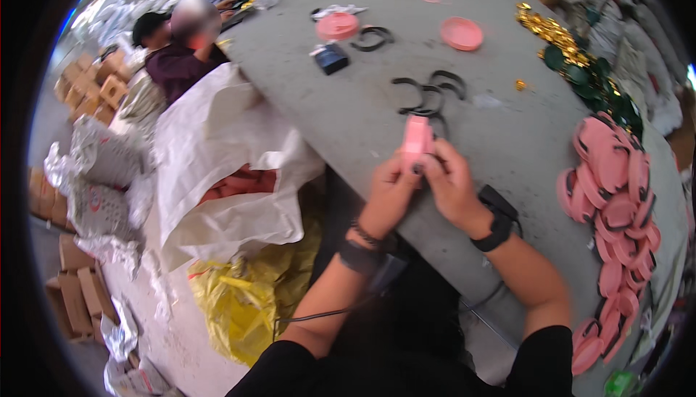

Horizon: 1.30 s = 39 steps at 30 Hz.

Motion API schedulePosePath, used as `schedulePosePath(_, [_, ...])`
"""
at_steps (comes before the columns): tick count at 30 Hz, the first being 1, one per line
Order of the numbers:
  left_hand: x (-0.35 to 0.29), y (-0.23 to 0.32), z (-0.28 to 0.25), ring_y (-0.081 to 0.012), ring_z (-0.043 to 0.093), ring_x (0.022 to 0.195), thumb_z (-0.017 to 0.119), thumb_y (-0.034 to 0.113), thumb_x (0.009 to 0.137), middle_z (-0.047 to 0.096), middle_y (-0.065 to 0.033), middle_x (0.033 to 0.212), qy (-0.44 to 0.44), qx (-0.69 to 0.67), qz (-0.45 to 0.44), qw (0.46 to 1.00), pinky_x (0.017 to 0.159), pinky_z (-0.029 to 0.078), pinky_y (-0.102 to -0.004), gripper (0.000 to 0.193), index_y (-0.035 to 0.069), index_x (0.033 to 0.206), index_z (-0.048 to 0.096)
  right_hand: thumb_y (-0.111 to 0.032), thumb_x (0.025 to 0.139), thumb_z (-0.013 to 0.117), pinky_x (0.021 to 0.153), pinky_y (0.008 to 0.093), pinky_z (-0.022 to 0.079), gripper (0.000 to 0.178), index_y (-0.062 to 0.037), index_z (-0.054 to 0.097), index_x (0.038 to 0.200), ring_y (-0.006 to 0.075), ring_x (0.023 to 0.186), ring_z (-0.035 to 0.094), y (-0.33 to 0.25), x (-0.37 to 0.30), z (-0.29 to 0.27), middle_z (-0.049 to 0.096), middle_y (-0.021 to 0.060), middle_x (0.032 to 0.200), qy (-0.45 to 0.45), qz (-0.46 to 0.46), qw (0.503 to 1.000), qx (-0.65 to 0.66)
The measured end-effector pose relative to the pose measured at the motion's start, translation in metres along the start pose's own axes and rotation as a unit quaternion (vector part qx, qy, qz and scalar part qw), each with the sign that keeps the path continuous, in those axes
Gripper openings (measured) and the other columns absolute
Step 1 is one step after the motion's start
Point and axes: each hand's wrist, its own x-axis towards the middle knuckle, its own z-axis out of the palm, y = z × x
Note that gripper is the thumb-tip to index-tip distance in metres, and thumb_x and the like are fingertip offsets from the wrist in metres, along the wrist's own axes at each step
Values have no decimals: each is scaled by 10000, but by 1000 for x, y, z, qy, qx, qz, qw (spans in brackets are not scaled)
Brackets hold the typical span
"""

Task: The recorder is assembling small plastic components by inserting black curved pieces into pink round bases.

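Note:
Over the near edge of the grey table [348,132], a pink plastic piece [416,137] is held up, seen nearly edge-on. My left hand [389,183] grips it from the left with closed fingers. On the other side my right hand [451,182] pinches its lower end, the thumb close to the left fingers. Just beyond the hands lie several black curved strips [447,81], one partly hidden behind the pink piece. Both wrists wear dark bands.
Pink round parts with black strips are heaped [620,230] at the right. Gold pieces [545,29] and green discs [580,81] lie beyond. Farther off are a pink dish [462,34] and a dark blue box [331,59]. Left stands a white sack [196,129]; a person [174,71] sits behind it.

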Motion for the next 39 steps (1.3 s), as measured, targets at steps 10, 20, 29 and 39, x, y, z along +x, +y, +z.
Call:
schedulePosePath(10, [3, -2, 3, -60, 430, 674, 497, 299, 925, 534, -3, 900, 3, 79, 97, 992, 608, 380, -205, 329, -11, 1013, 560, -190, 906, 498, 656, 284, 367, 195, -20, 483, 811, 142, 705, 417, -18, -2, 0, 466, 51, 728, 8, -5, 1000, -30])
schedulePosePath(20, [-11, -5, -1, -182, 466, 1007, 531, 172, 894, 448, -109, 1283, 4, 27, 70, 997, 831, 380, -287, 180, -2, 859, 498, -205, 942, 465, 614, 217, 386, 204, -33, 479, 833, 51, 694, 427, -27, -8, 5, 454, -18, 728, -20, 24, 998, 53])
schedulePosePath(29, [-1, 10, 9, -43, 386, 652, 530, 185, 908, 445, 45, 682, 62, -105, 28, 992, 576, 353, -203, 278, 97, 679, 401, -187, 938, 483, 609, 220, 427, 178, -19, 500, 884, 73, 677, 494, -23, -4, 2, 520, 10, 755, -41, 61, 995, 64])
schedulePosePath(39, [-2, -9, -6, -114, 425, 1074, 546, 131, 888, 381, -131, 1385, -100, -28, 23, 994, 863, 370, -269, 140, -4, 850, 553, -237, 949, 442, 560, 262, 335, 318, -21, 448, 716, 79, 622, 362, -23, -1, 0, 406, 9, 628, 61, 24, 997, 34])
